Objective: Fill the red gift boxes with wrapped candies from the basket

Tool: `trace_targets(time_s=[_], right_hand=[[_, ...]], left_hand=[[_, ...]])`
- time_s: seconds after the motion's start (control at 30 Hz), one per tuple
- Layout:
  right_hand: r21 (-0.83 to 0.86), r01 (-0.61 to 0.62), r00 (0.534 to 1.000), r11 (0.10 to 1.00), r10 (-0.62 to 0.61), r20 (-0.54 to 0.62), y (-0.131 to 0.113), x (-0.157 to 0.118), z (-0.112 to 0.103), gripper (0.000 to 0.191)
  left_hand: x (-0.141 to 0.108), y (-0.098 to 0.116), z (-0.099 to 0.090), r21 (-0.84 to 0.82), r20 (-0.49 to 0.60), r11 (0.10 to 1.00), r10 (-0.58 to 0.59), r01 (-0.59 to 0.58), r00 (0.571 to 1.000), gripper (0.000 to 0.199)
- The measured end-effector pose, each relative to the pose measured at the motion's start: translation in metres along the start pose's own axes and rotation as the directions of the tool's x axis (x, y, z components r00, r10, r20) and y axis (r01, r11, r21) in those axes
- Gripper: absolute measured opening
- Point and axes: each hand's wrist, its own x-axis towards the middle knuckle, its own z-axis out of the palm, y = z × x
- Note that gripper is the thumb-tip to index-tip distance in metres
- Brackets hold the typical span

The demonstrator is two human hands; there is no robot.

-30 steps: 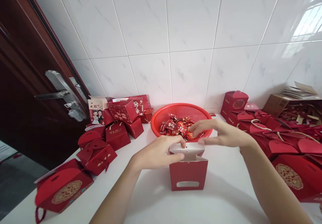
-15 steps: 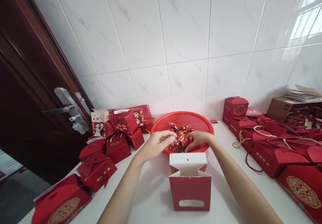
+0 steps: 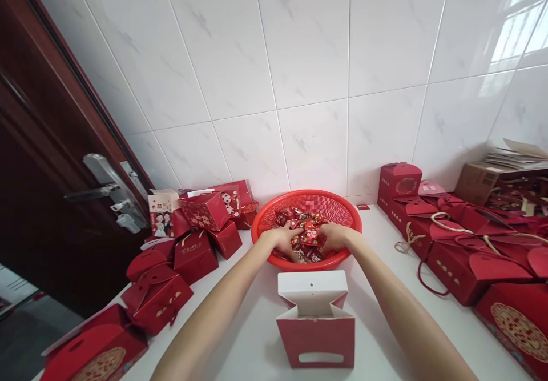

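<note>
left hand [image 3: 283,238] and right hand [image 3: 335,236] meet wrapped sweets [image 3: 310,236]; best gather gently; whether either grip clamps any is unclear.

The white table [image 3: 257,341] bears a red basket [image 3: 319,200], with the left hand [image 3: 283,241] and right hand [image 3: 334,238] inside it. An open box [image 3: 319,341] stands upright on the near side of both hands. Left boxes [image 3: 157,300] crowd the top well left of the left hand; right boxes [image 3: 464,269] sit right of the right hand. A red slip [image 3: 363,207] lies just beyond that hand.
</note>
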Motion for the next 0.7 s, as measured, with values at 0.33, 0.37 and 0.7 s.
trace_targets(time_s=[0.33, 0.37, 0.7], right_hand=[[0.023, -0.095, 0.957, 0.995, 0.098, -0.271, 0.004, 0.002, -0.001, 0.018], [0.014, -0.075, 0.969, 0.997, 0.076, -0.234, 0.004, 0.002, 0.0, 0.014], [-0.092, 0.046, 0.999, 0.995, -0.044, 0.02, 0.008, 0.007, 0.007, 0.043]], left_hand=[[0.003, 0.012, 0.007, 0.074, -0.221, 0.996, 0.073, -0.058, 0.973, 0.045], [0.003, 0.014, 0.007, 0.08, -0.221, 0.994, 0.086, -0.07, 0.972, 0.038], [0.003, 0.014, 0.016, 0.187, -0.127, 0.977, 0.128, -0.103, 0.984, 0.076]])
